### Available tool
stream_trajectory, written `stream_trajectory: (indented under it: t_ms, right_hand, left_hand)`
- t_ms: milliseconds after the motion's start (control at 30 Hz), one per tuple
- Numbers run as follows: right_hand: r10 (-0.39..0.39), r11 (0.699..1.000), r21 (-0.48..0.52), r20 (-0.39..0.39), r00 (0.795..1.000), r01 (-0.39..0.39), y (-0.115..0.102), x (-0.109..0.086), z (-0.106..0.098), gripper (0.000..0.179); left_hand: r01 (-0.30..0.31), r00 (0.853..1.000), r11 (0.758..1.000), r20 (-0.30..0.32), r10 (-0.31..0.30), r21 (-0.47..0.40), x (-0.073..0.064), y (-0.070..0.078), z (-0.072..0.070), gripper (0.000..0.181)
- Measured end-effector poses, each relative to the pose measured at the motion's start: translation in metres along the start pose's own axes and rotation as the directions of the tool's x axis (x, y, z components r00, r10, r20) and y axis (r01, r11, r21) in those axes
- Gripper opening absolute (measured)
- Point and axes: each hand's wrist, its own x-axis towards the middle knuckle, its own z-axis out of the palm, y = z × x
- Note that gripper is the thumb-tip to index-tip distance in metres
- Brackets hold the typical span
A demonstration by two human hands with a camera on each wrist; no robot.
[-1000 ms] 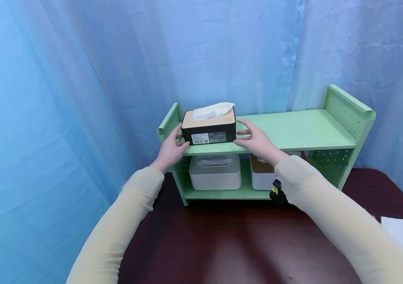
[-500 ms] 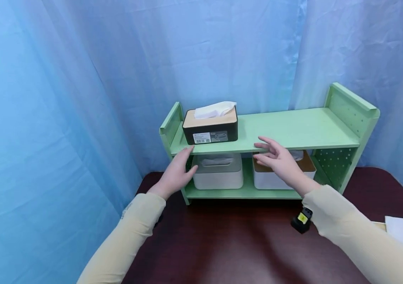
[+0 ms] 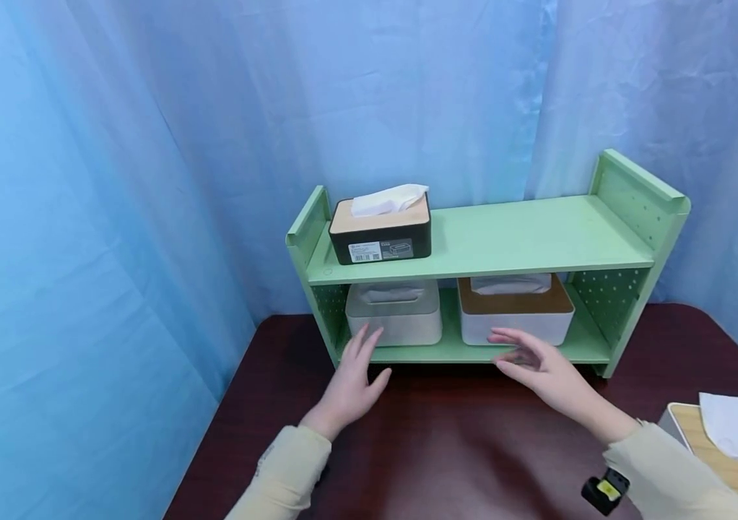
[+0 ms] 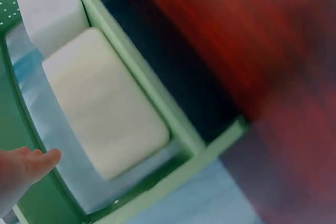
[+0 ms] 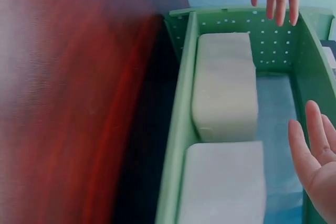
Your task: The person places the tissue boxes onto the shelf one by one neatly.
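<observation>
A black tissue box (image 3: 380,242) with a pale wooden lid and a tissue sticking out sits on the upper left of a green two-tier shelf (image 3: 525,235). On the lower tier stand a white tissue box with a grey lid (image 3: 401,328) and a white one with a brown lid (image 3: 518,325). My left hand (image 3: 352,390) hovers in front of the grey-lidded box, fingers spread and holding nothing. The right hand (image 3: 544,372), in front of the brown-lidded box, has loosely bent fingers and holds nothing. Both hands also show in the right wrist view.
A tissue box with a wooden lid (image 3: 726,455) and white tissue stands on the dark red table (image 3: 447,448) at the right front. Blue curtains (image 3: 213,144) hang behind the shelf and along the left side.
Both hands have come away from the sides of the black tissue box and moved down and back towards me, the right one also to the right. The box stays on the upper tier.
</observation>
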Motion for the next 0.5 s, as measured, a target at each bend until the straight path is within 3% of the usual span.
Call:
stream_trajectory:
  t_ms: [233, 500]
  right_hand:
    - [0.013, 1.000, 0.007, -0.020, 1.000, -0.013, 0.025, -0.034, -0.008, 0.048]
    - [-0.068, 0.995, -0.075, -0.084, 0.994, 0.062, 0.056, -0.079, -0.036, 0.058]
  left_hand:
    - [0.051, 0.998, 0.993, -0.016, -0.053, -0.109, -0.021, 0.008, 0.030, 0.060]
    - [0.036, 0.998, 0.995, -0.050, -0.041, -0.095, -0.033, 0.014, 0.055, 0.060]
